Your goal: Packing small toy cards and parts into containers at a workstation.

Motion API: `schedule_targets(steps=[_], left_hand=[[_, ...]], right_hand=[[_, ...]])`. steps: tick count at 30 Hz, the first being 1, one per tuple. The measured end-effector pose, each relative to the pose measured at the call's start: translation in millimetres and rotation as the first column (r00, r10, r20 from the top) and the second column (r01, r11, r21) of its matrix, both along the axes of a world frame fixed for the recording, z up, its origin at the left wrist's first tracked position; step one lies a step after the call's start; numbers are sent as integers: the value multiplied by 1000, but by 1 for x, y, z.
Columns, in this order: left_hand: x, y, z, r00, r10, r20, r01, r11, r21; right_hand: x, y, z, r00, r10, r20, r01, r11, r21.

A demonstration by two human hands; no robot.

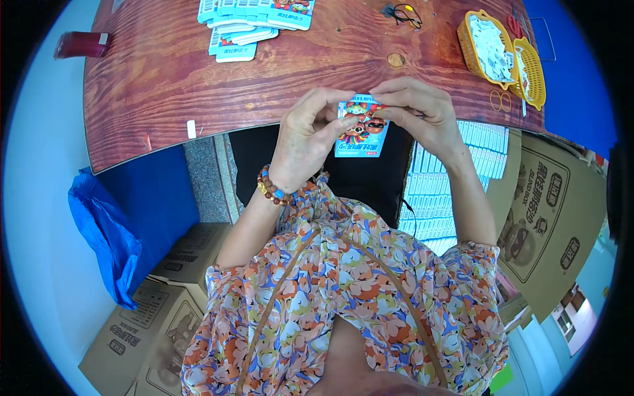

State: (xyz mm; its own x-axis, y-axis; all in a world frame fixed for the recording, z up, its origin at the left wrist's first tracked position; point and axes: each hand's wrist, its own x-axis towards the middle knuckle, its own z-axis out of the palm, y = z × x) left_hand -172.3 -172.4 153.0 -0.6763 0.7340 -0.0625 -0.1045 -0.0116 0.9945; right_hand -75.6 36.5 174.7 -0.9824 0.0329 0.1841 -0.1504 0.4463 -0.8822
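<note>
A small flat blue box with cartoon figures printed on it is held just off the table's near edge. My left hand grips its left side, thumb across the front. Closed at its top right corner is my right hand, with thumb and fingertips pinched there. The fingers cover part of the box's upper end. Beaded bracelets circle my left wrist. On the far part of the table lies a pile of similar blue boxes.
The wooden table carries two yellow baskets with small white packets, a dark red container, and a black cord. An open carton stands right, beside rows of blue-white boxes. More cartons stand left.
</note>
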Motion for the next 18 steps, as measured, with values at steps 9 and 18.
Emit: schedule_targets(steps=[9,18], left_hand=[[6,11,1,967,-49,-249,24,994,-102],[47,27,-13,980,-196,-32,193,978,-78]], right_hand=[[24,-15,-14,976,-214,-22,209,968,-137],[123,-41,-50,857,-160,489,462,657,-595]])
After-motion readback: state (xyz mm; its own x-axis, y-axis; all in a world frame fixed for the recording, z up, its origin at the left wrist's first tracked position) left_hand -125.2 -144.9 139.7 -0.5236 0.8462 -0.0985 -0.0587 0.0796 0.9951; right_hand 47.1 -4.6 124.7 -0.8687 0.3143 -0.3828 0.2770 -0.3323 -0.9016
